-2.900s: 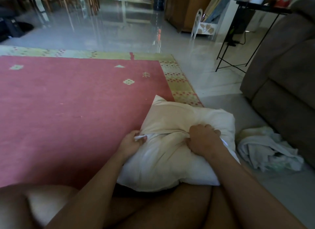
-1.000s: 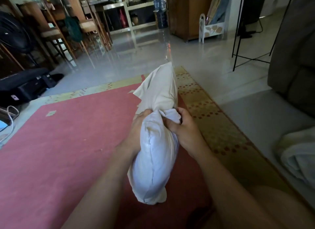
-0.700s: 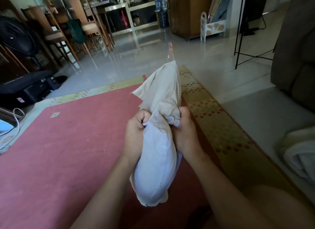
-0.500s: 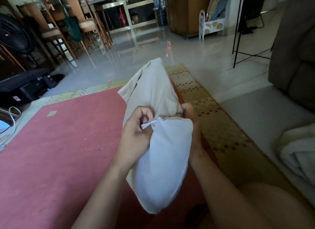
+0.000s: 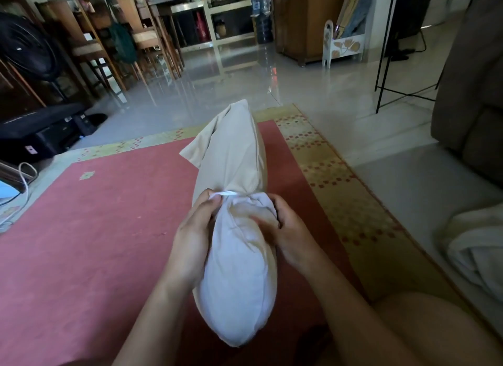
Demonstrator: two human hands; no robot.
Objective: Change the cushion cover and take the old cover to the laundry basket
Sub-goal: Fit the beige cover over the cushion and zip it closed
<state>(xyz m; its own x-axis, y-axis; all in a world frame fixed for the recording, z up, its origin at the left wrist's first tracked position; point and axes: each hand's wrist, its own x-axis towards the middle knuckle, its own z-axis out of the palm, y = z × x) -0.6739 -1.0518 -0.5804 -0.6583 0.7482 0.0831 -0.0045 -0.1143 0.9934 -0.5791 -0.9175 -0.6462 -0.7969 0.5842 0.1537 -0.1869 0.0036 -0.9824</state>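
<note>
A white cushion [image 5: 235, 286] stands on end over the red rug, its near half bare. A beige cover [image 5: 231, 153] wraps its far half, bunched at a rim across the middle. My left hand [image 5: 194, 235] pinches that rim on the left side. My right hand [image 5: 283, 226] grips the bunched rim on the right, fingers curled over it. A heap of white cloth [image 5: 479, 245] lies on the floor at the right edge, away from both hands.
The red rug [image 5: 95, 243] with a yellow patterned border covers the floor ahead. A brown sofa [image 5: 473, 93] stands at the right, a black metal table [image 5: 402, 44] behind it. A fan [image 5: 24, 47], chairs and a black box [image 5: 40, 131] crowd the left.
The cushion was lifted from lying flat in my lap and stood on end. Over the last second my hands shifted along the bunched cover rim, and the cover's far end has straightened.
</note>
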